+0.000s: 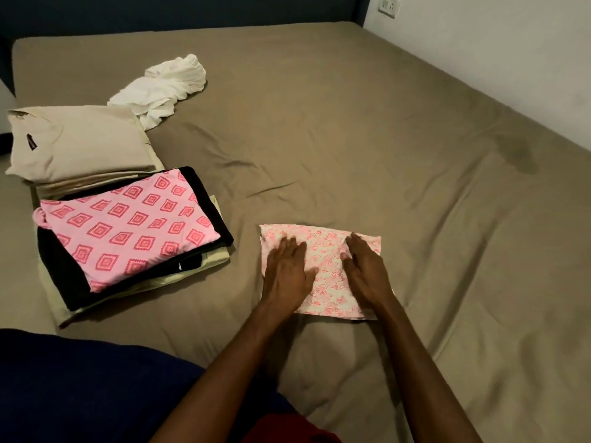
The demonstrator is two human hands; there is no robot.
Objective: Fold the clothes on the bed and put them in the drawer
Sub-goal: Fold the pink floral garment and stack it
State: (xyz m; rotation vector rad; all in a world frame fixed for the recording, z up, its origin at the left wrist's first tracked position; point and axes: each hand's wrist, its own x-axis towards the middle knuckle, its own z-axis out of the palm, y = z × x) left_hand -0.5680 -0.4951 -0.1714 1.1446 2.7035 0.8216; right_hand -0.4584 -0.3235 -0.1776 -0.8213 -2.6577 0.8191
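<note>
1. The floral cloth (323, 270) lay folded small on the bed (351, 139), directly under both hands and close to the person.
2. The left hand (287, 270) rested flat on the cloth's left half, fingers straight and slightly spread — pressing, not gripping. The right hand (364, 270) lay flat on the right half the same way, holding nothing.
3. The cloth looked thin, light and limp — it would likely sag and come unfolded if lifted by one corner. A safer hold, I judged, would be to slide fingers under the two side edges just outside the palms, thumbs on top, and lift it level.
4. To the left of the left hand sat a pile of folded clothes, with a pink patterned shirt (128, 228) on top and a cream shirt (76, 142) beyond it; both piles seemed soft and liable to slump, so best carried from beneath.
5. Farther off, beyond the piles, a white garment (163, 87) lay crumpled and not yet folded.
6. No drawer was in view.
</note>
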